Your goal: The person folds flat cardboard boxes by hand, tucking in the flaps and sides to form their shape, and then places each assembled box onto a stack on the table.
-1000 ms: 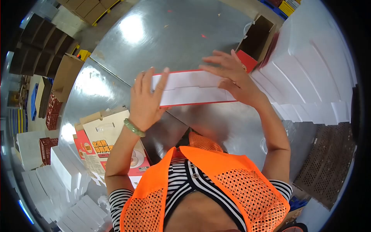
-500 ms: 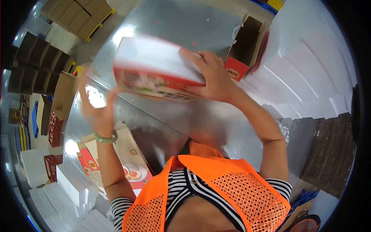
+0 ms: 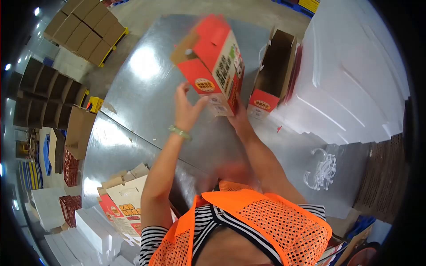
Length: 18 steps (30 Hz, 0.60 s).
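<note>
A red printed carton is tilted over the metal table, its red and brown flaps standing raised at the upper end. My right hand grips its lower right edge, the fingers partly hidden behind the carton. At the lower left corner is my left hand, wearing a pale green bangle. Its thumb and fingers are spread apart, with the thumb tip right at the carton's end. A second carton, open-topped with a dark brown inside, sits on the table just right of the held one.
White foam boxes are stacked along the right side. Clear plastic handles lie near them on the metal table. Flattened printed cartons are at lower left, beside white foam pieces. Brown boxes stand on a pallet beyond.
The carton has been turned from lying sideways, white face up, to show its red end and raised flaps. My left hand has moved right, close to it; my right hand has shifted down.
</note>
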### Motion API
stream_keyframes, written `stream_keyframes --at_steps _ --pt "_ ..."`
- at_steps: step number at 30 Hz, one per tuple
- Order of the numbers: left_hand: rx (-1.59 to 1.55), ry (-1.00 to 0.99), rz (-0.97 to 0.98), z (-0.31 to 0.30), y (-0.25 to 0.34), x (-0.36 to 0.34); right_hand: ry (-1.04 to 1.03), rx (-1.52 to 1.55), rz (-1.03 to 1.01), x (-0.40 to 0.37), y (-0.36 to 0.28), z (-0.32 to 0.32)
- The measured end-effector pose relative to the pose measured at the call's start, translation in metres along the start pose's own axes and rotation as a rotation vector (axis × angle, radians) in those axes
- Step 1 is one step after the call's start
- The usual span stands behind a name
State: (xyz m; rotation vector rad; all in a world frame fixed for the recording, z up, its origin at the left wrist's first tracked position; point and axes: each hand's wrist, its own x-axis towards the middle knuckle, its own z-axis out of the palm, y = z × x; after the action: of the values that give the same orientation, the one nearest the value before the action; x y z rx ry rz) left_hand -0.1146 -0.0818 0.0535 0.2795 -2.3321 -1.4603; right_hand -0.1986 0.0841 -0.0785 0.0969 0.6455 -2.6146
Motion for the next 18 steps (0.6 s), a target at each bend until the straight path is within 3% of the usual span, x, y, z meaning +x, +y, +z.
stream_keyframes --at_steps 2,3,4,5,6,8,10,13,14,15,16,17,18 --pt "0.375 0.067 0.3 0.026 -0.01 0.014 -0.036 -0.157 -0.099 0.004 0.002 -0.021" --pt "0.378 0.067 0.292 0.037 -0.009 0.013 -0.053 -0.234 -0.144 -0.002 0.002 -0.027" --pt "0.212 -0.101 0.116 0.049 -0.007 0.013 -0.067 -0.311 -0.19 -0.01 0.002 -0.031" --pt "0.044 -0.268 -0.058 0.06 -0.005 0.016 0.137 -0.193 0.033 -0.019 0.0 -0.036" --pt "0.045 -0.27 -0.06 0.072 -0.012 0.017 0.342 -0.073 0.255 -0.032 -0.002 -0.038" --pt "-0.272 -0.22 0.093 0.102 -0.05 0.011 0.667 0.108 0.399 -0.07 -0.008 -0.012" --pt "-0.403 -0.305 -0.011 0.133 -0.098 0.012 0.56 0.076 0.417 -0.105 -0.014 -0.021" --pt "-0.51 -0.398 0.041 0.152 -0.09 0.022 0.355 0.083 0.471 -0.123 -0.019 -0.056" --pt "-0.55 -0.405 0.064 0.157 -0.084 0.025 0.323 -0.041 0.484 -0.122 -0.024 -0.066" --pt "-0.134 -0.287 0.097 0.139 -0.059 0.016 0.282 -0.158 0.503 -0.124 -0.027 -0.07" --pt "-0.209 -0.272 0.023 0.137 -0.053 0.014 0.283 -0.37 0.559 -0.129 -0.034 -0.06" --pt "-0.032 -0.243 -0.084 0.135 -0.052 0.007 0.258 -0.573 0.577 -0.127 -0.038 -0.039" --pt "0.12 -0.301 -0.122 0.115 -0.039 -0.003 0.21 -0.587 0.647 -0.126 -0.032 -0.022"
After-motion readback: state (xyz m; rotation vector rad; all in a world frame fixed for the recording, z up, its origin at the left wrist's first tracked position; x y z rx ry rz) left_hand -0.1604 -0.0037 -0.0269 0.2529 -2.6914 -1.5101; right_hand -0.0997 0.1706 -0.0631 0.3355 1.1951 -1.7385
